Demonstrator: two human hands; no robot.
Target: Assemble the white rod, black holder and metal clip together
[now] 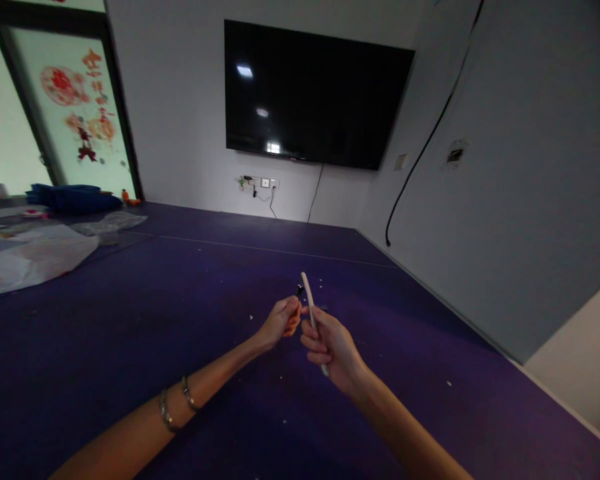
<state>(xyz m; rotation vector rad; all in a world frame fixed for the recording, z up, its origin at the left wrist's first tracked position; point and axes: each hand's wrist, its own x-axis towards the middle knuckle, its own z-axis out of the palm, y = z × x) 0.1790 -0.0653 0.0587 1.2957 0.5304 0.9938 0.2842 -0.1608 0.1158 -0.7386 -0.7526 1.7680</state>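
My left hand (281, 321) is closed around a small dark-handled tool (299, 291) with a shiny tip; its exact kind is too small to make out. Beside it, my right hand (334, 345) grips a pale, slightly curved stick (307, 290). The stick's upper end rises above the fingers and its lower end pokes out below the palm. The tool's tip is close to the stick's upper part; I cannot tell whether they touch. Small white bits (321, 283) lie on the purple floor (220, 373) around both hands. Something small and dark, partly hidden, lies behind my right hand.
White sheeting (40, 260) and clear plastic (113, 223) lie at the left, with a dark blue bundle (73, 199) behind. A television (315, 100) hangs on the far wall above sockets (265, 183). A black cable (425, 147) dangles along the right wall.
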